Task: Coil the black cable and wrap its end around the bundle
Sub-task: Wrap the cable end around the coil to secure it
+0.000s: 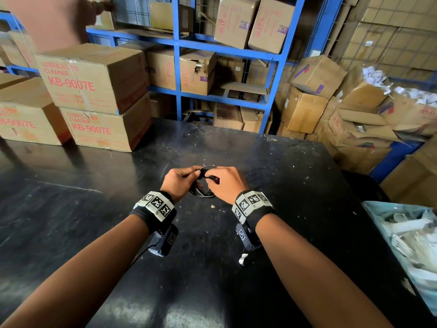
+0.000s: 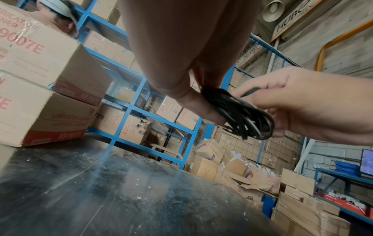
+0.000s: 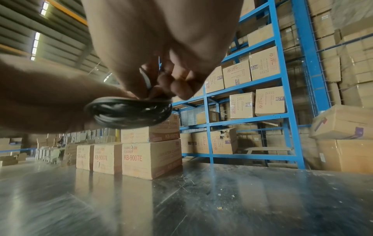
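Holding the coil (image 2: 240, 115) above the table (image 1: 236, 256), the left hand (image 1: 181, 183) pinches it while the right hand (image 1: 224, 184) nips the cable end (image 1: 211, 178), which I judge should wrap snugly round the middle.

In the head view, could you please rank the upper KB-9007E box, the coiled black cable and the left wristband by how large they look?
1. Upper KB-9007E box, clearly the largest.
2. Left wristband.
3. Coiled black cable, mostly hidden by the left hand and right hand, so its true extent is unsure.
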A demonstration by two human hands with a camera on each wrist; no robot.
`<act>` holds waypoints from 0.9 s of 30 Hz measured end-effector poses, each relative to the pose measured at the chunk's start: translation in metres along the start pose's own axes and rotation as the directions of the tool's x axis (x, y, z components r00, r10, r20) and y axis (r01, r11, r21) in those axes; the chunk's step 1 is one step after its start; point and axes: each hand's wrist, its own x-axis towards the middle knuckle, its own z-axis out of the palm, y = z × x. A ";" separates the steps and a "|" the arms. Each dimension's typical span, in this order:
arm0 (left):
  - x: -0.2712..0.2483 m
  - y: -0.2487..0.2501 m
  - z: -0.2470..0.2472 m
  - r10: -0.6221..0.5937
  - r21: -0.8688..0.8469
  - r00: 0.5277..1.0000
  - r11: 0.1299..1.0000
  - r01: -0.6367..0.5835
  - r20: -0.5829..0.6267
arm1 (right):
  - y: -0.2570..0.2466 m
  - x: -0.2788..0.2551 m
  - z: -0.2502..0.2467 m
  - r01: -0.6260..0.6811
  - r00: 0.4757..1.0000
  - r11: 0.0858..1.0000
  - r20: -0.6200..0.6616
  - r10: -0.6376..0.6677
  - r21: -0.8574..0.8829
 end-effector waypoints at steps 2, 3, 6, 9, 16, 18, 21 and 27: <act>0.001 -0.002 -0.001 0.011 -0.019 1.000 1.000 -0.011 -0.006 | 0.004 0.001 -0.001 -0.031 0.999 0.996 -0.024 0.033 0.088; 0.001 -0.003 -0.002 0.017 -0.017 1.000 1.000 -0.017 -0.010 | 0.005 0.001 -0.001 -0.032 0.999 0.993 -0.033 0.036 0.111; 0.001 -0.001 0.000 0.044 0.000 0.999 0.999 -0.044 -0.016 | 0.005 0.005 -0.002 0.003 0.995 0.989 -0.098 0.012 0.151; 0.002 0.003 0.002 0.070 -0.011 0.997 0.997 -0.070 -0.028 | 0.005 0.009 -0.002 0.033 0.987 0.981 -0.158 -0.003 0.190; 0.002 0.002 0.001 0.066 -0.005 0.997 0.998 -0.067 -0.031 | 0.011 0.015 -0.002 0.027 0.975 0.980 -0.220 0.017 0.195; 0.001 0.005 0.001 0.070 -0.038 0.997 0.997 -0.071 -0.029 | 0.010 0.015 -0.003 0.075 0.977 0.981 -0.212 -0.036 0.177; -0.001 0.010 0.001 0.050 -0.136 0.997 0.989 -0.057 -0.053 | 0.009 0.015 -0.006 0.071 0.981 0.994 -0.186 -0.055 0.081; -0.006 0.011 0.002 0.073 -0.163 0.995 0.983 -0.083 -0.065 | 0.005 0.016 -0.011 0.048 0.984 0.999 -0.172 -0.048 -0.005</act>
